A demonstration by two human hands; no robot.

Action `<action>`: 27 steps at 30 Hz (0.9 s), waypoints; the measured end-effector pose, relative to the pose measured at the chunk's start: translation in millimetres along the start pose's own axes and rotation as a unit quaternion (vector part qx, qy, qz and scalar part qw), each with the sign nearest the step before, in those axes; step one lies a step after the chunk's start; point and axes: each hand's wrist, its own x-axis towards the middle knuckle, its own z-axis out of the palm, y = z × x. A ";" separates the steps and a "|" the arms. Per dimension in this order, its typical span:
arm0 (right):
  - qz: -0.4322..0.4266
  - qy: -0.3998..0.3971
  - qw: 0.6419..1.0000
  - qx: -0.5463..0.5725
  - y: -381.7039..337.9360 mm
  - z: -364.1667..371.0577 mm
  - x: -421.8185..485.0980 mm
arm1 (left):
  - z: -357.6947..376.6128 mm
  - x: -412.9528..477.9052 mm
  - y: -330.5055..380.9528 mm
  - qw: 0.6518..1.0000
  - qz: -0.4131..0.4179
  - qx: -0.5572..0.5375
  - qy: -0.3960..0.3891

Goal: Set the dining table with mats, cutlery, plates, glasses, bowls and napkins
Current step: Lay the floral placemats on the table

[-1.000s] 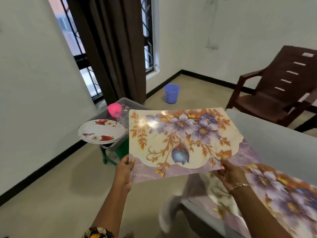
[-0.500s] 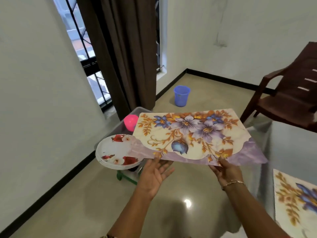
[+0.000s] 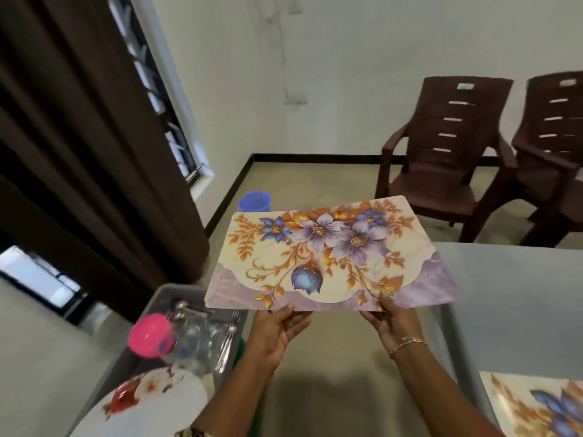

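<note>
I hold a floral place mat (image 3: 328, 253) flat in the air by its near edge, between the tub and the table. My left hand (image 3: 277, 332) grips the edge left of centre, and my right hand (image 3: 394, 326) grips it right of centre. A second floral mat (image 3: 536, 405) lies on the grey table (image 3: 511, 298) at the lower right. The grey tub (image 3: 164, 298) at the lower left contains cutlery (image 3: 227, 335), clear glasses (image 3: 195, 339) and a pink bowl (image 3: 150, 334). White flowered plates (image 3: 151, 405) rest on its near end.
Two brown plastic chairs (image 3: 441, 159) stand beyond the table's far side. A blue bucket (image 3: 254, 201) sits on the floor near the wall. A dark curtain (image 3: 94, 152) hangs at the window on the left. Bare floor lies between tub and table.
The view has swung right and forward. The mat now sits level nearer the table, and my left hand, open under it half a second ago, now grips its near edge.
</note>
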 end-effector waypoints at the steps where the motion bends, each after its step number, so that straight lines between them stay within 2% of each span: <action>1: -0.008 0.004 1.000 0.001 -9.5 3.1 13.0 | 10.5 16.2 5.7 1.000 -0.007 0.010 -0.007; 10: -0.095 0.073 0.992 0.044 -92.8 7.5 89.1 | 109.6 137.3 21.0 0.994 -0.055 0.033 -0.089; 19: -0.188 0.163 0.961 0.119 -145.9 -7.5 185.9 | 215.2 265.0 16.9 0.974 -0.124 0.046 -0.183; 27: -0.163 0.206 0.958 0.113 -196.8 39.8 330.0 | 293.3 427.1 63.9 0.959 -0.157 0.097 -0.214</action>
